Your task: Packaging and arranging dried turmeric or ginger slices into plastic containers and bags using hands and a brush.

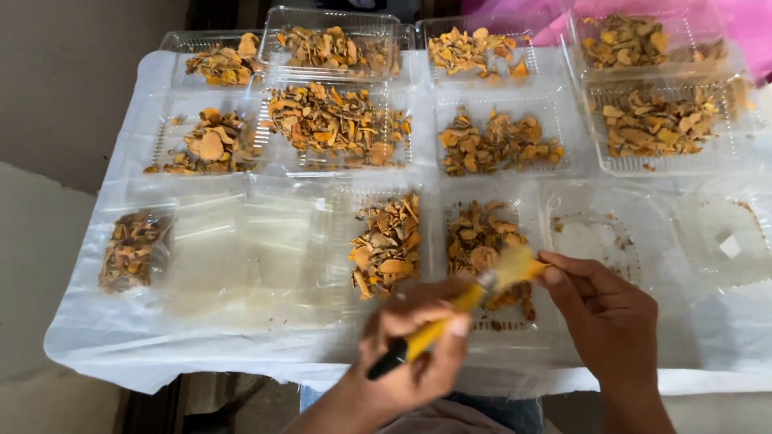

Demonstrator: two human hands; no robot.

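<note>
Two hands over near clear tray (515, 333) of orange slices; left hand (414, 354) closed around yellow-handled brush (450, 309), blurred; right hand (603, 309) pinching one orange slice (537, 271) against bristles.

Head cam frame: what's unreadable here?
- Left hand: motion-blurred in the head view, so its grip on the yellow-handled brush is unclear.
- Brush bristles: smeared by blur over the small piece in the right hand; that piece cannot be made out.
- Clear plastic tray of orange-brown dried slices, top right: cut by the top edge.
- Small clear bag of dried slices: contents too small to tell.
</note>
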